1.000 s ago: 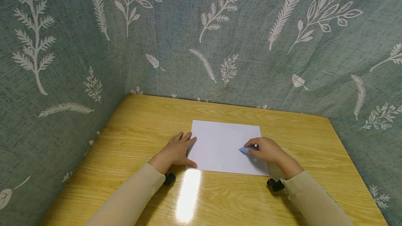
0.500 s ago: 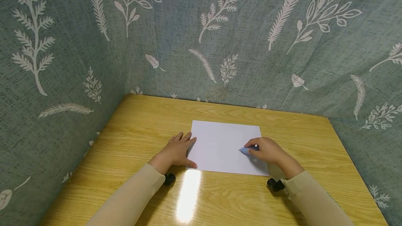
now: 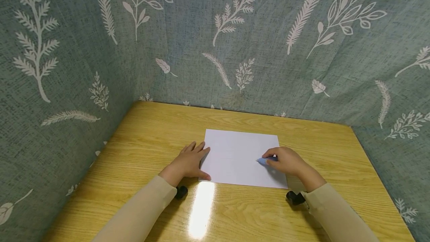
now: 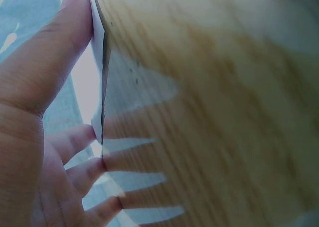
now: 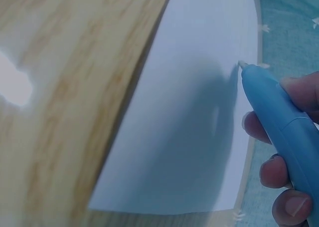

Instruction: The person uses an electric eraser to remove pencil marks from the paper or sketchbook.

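Well, the blue pen (image 5: pixel 276 110) sits over the right part of the white paper (image 3: pixel 235 156), slanted, its tip pointing left. From here I can't tell whether the tip touches the sheet or hangs just above it. The right hand (image 3: pixel 285 161) grasps it, thumb and fingers curled round the barrel fairly close to the tip. That looks like a good grip to me: low enough for control, and best left light, with the tip allowed to meet the sheet gently.

At the sheet's left edge, the left hand (image 3: pixel 189 162) lies spread out and grasps nothing; its thumb reaches the near left corner and its index finger crosses the edge farther up. I judge that an even, flat press there would best stop the paper sliding, while leaving its middle free for the pen.

The sheet lies slightly askew on the wooden table (image 3: pixel 161 130), so following its edges rather than the table's seems wise. Beyond the far edge hangs a leaf-patterned cloth (image 3: pixel 191 29).
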Motion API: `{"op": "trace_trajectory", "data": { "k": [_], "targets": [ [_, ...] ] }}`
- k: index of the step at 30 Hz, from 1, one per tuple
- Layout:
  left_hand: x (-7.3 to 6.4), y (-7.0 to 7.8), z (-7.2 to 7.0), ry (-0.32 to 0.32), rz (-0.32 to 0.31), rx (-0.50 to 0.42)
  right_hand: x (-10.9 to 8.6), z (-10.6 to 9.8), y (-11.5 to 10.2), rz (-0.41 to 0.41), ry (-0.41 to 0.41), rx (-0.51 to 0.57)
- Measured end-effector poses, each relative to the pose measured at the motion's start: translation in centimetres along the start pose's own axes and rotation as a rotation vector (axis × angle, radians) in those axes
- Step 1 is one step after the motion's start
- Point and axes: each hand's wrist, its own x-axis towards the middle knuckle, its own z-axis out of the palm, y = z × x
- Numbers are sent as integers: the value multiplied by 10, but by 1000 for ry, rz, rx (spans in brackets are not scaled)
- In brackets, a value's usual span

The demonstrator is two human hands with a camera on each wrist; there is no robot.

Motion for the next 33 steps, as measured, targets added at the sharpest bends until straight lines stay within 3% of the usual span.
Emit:
{"op": "trace_trajectory", "data": {
  "k": [33],
  "targets": [
    [-3,3,-4,2,0,-25,4,-2,-5,-11,-14,-13]
  ]
}}
